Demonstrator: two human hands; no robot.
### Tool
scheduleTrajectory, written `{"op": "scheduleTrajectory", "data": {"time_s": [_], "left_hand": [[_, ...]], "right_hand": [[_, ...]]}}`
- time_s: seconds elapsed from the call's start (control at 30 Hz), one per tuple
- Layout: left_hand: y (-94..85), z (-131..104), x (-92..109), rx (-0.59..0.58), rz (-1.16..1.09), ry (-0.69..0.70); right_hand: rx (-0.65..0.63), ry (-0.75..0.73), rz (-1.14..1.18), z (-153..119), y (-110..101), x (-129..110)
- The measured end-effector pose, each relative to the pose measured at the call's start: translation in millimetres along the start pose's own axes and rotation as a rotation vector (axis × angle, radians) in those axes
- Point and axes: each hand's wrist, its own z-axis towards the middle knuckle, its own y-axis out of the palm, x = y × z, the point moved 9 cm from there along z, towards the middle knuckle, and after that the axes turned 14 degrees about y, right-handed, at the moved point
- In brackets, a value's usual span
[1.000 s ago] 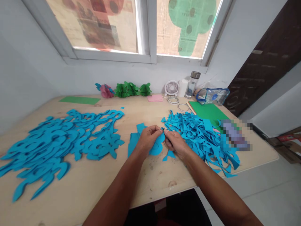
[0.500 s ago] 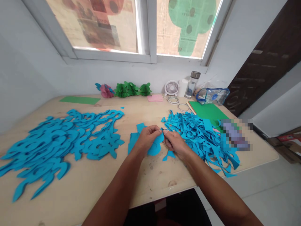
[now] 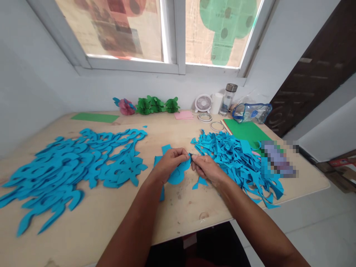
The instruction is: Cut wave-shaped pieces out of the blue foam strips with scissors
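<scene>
My left hand [image 3: 175,160] is closed on a blue paper cutout [image 3: 178,174] with a rounded lobe, pinching its upper edge between thumb and fingers. A curved line shows on the paper's face. Close by on the right, my right hand [image 3: 205,166] is closed in a pinch at the paper's right edge. A small dark tip shows between the two hands, but what the right fingers hold is hidden. More blue paper [image 3: 166,149] lies under and behind my left hand. A small blue scrap [image 3: 202,181] rests on the table below my right hand.
Curvy blue cutouts [image 3: 66,163] cover the table's left side. Blue offcuts [image 3: 233,155] are heaped at the right, beside green sheets [image 3: 247,131]. Along the wall stand green paper ornaments [image 3: 155,104], a small fan [image 3: 203,103], a bottle [image 3: 228,100] and a clear pouch [image 3: 251,112].
My left hand has shifted slightly left with the blue cutout, which is tilted differently. My right hand has moved a little left beside it. The piles stay as they were.
</scene>
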Motion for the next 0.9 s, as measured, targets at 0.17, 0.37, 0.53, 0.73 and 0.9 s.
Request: {"op": "scheduleTrajectory", "data": {"time_s": [0.17,0.37,0.53,0.73,0.9], "left_hand": [[-0.1,-0.3,1.0,0.002,-0.026,0.011],[-7.4,0.8,-2.5,0.141,-0.063,0.023],[-9.8,1.7,-7.1,0.310,-0.131,0.060],[-5.2,-0.9,-13.6,0.407,-0.239,0.049],[-0.8,0.8,-10.6,0.323,-0.148,0.049]], "right_hand": [[-0.001,-0.011,-0.008,0.7,0.5,-0.8],[0.049,-0.009,0.155,0.0,-5.2,-2.2],[0.066,-0.036,0.272,-2.8,-6.9,-4.8],[0.084,-0.064,0.196,-0.4,-4.8,-3.5],[0.179,-0.086,0.249,-0.9,-17.0,-5.2]]}}
